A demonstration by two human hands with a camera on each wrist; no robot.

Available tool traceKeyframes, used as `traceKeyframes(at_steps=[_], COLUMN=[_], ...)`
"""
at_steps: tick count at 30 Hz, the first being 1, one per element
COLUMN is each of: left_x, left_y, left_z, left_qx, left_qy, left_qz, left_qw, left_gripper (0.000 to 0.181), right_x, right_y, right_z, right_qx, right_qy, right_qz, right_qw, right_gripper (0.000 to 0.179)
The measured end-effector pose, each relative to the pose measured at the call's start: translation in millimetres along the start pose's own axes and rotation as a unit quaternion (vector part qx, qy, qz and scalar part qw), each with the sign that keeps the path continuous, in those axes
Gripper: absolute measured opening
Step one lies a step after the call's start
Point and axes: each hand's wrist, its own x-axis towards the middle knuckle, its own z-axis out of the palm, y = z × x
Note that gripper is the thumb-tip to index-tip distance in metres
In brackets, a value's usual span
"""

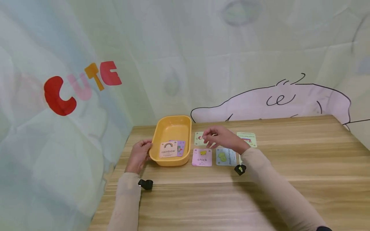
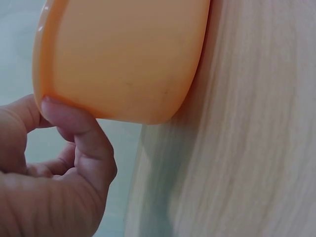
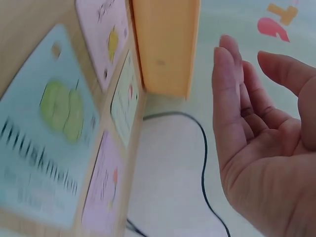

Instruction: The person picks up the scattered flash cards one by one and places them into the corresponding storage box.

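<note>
My left hand (image 1: 140,155) pinches the left rim of a yellow plastic basin (image 1: 176,128), thumb and finger on either side of the wall in the left wrist view. Inside the basin lie a rainbow card (image 1: 168,149) and, partly under it, a purple card (image 1: 181,147). Over the table cards hovers my right hand (image 1: 222,138), its fingers loosely bent with nothing between them in the right wrist view. Near it lie a chick card (image 1: 202,157), a muskmelon card (image 1: 225,157) and a pale green card (image 1: 198,138). The hand partly covers another green card (image 1: 251,138).
A lilac card (image 3: 103,182) shows beside the muskmelon card in the right wrist view, hidden by the hand from the head view. The wooden table (image 1: 202,205) meets a printed curtain (image 1: 162,64) at its back and left edges.
</note>
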Motion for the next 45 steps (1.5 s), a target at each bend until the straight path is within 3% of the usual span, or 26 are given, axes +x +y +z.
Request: traceKeyframes(at_steps=[16,29,45], left_x=[1.3,-1.0,-0.7], left_y=[0.5,0.6,2.2], left_z=[-0.1,-0.8,-0.9], left_qx=[0.008,-0.001,0.004], left_qy=[0.002,-0.001,0.005], left_qz=[-0.008,-0.004,-0.009], left_qw=[0.9999,1.0000,0.9999], left_gripper=[0.036,0.035,0.035], right_x=[-43.2,-77.3,-104.2], right_y=[32.3,49.4,73.0], right_z=[-50.4,-68.9,-81.2], right_qx=[-0.055,-0.112,-0.211], right_qy=[0.024,0.049,0.107], right_qz=[0.029,0.068,0.056], right_qw=[0.9978,0.9902,0.9700], right_gripper=[0.022,0.029,0.025])
